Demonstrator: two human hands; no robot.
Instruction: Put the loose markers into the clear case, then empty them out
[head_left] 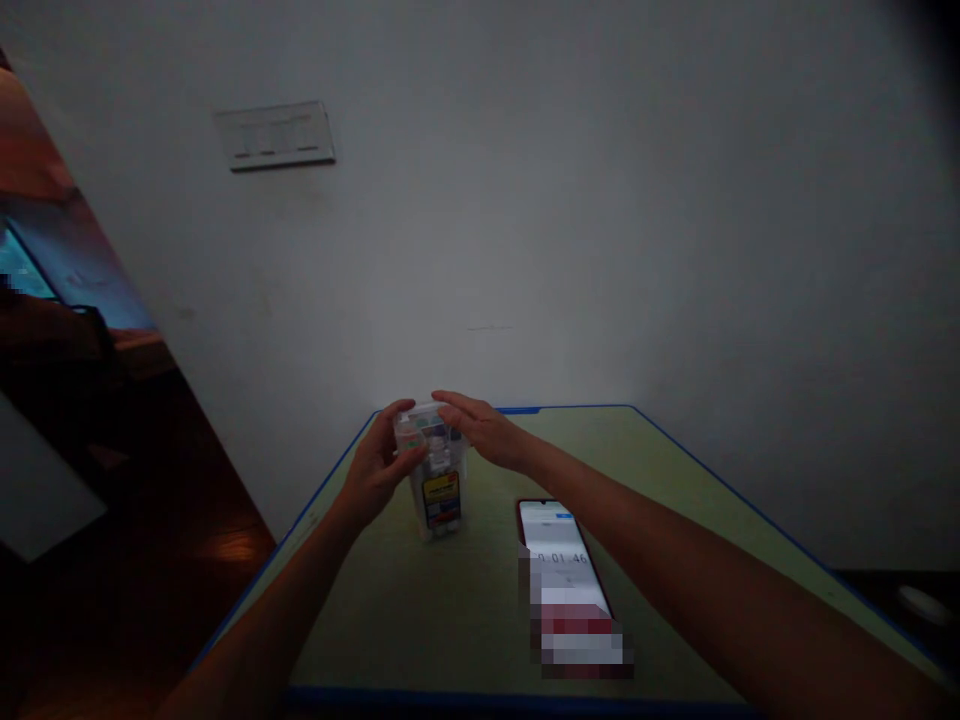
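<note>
A clear plastic box (439, 470) with a yellow and black label on its front stands upright on the table, toward the far edge. Small coloured caps show through its upper part, though what they belong to is too blurred to tell. My left hand (379, 460) is closed around the box's left side, its thumb across the front just below the lid. At the top right, my right hand (484, 428) has its fingers on the lid's edge, gripping the box from that side. The far side of the box is hidden.
A phone (559, 550) showing a running-time display lies face up beneath my right forearm, partly blurred out. The pale green table (420, 630) has a blue rim and meets the wall at its back. A switch plate (276, 136) is on the wall.
</note>
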